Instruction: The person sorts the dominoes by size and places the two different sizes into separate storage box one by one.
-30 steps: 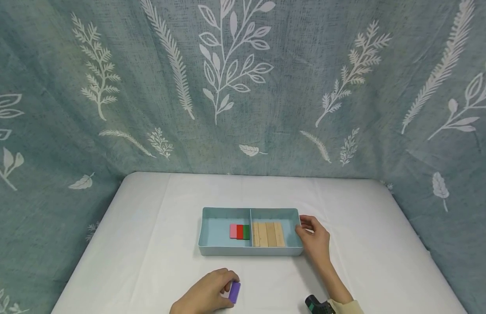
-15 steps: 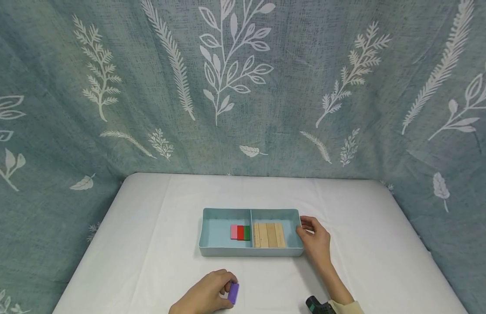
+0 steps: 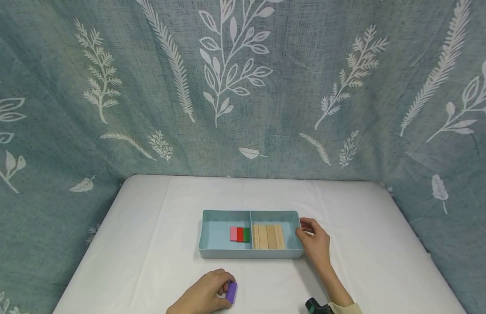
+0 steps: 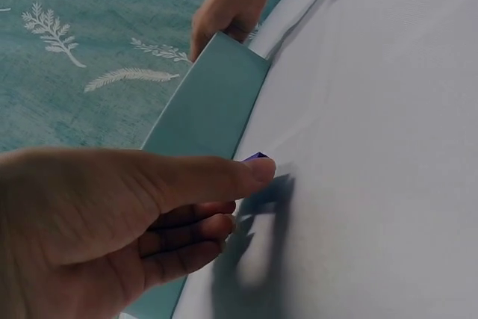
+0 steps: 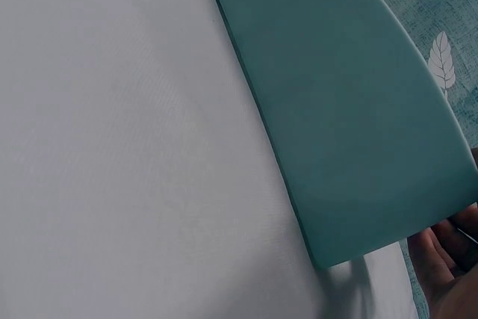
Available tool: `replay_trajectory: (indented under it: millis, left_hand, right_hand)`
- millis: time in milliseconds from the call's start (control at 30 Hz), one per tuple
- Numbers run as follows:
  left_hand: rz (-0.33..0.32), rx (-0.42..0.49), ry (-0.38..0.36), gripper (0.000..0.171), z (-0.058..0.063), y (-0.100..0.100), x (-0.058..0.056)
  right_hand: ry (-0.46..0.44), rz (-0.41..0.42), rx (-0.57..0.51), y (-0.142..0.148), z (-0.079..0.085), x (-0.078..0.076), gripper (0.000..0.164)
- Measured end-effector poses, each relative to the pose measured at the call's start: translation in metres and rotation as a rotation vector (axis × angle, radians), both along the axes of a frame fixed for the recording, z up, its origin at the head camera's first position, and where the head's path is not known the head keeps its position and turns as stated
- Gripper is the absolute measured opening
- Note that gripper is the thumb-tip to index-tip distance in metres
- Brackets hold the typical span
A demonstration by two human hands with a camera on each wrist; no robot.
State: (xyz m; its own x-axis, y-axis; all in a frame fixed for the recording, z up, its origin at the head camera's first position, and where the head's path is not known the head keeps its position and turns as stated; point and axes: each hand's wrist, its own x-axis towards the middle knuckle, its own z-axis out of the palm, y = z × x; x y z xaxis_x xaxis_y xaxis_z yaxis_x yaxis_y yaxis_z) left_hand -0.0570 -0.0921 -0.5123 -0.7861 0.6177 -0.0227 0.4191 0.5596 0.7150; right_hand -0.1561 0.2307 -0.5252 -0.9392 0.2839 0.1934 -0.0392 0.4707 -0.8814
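My left hand (image 3: 205,291) pinches a small purple block (image 3: 231,293) between thumb and fingers, in front of the tray in the head view. In the left wrist view only a sliver of the purple block (image 4: 258,157) shows past the thumb. A light blue two-compartment tray (image 3: 227,254) sits mid-table. My right hand (image 3: 316,240) holds the tray's right end, thumb at the rim and fingers curled against the end. In the right wrist view the fingers (image 5: 429,259) are partly hidden behind the tray's corner.
Inside the left compartment, pink (image 3: 233,233), red (image 3: 240,234) and green (image 3: 246,234) blocks lie side by side against the divider. Several plain wooden blocks (image 3: 271,237) fill part of the right compartment. A white cloth (image 3: 168,218) covers the table; a patterned curtain (image 3: 282,100) hangs behind.
My left hand has shifted slightly left with the purple block still pinched. The right hand keeps its hold on the tray's end. The head view has tilted a little.
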Motion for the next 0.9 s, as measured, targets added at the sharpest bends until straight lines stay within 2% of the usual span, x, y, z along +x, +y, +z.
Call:
replay_trajectory:
  millis: [267,400,533,633,900]
  left_hand:
    - [0.030,-0.020,0.078,0.040,0.013,-0.002,-0.002]
    - [0.045,-0.026,0.115,0.039,0.023,-0.004,-0.003]
    - [0.068,-0.019,0.090,0.041,0.036,-0.006,-0.006]
    - [0.084,-0.004,0.074,0.042,0.044,-0.008,-0.009]
    - [0.091,-0.005,0.161,0.040,0.060,-0.015,-0.025]
  right_hand:
    - [0.000,0.001,0.003,0.000,0.001,0.000,0.030]
    - [-0.002,0.003,-0.004,0.000,0.000,0.000,0.029]
    - [-0.002,-0.001,-0.007,0.000,0.000,0.000,0.029]
    - [-0.001,-0.002,-0.001,0.000,0.000,0.000,0.029]
    - [0.005,0.010,0.005,0.000,0.001,0.001,0.030]
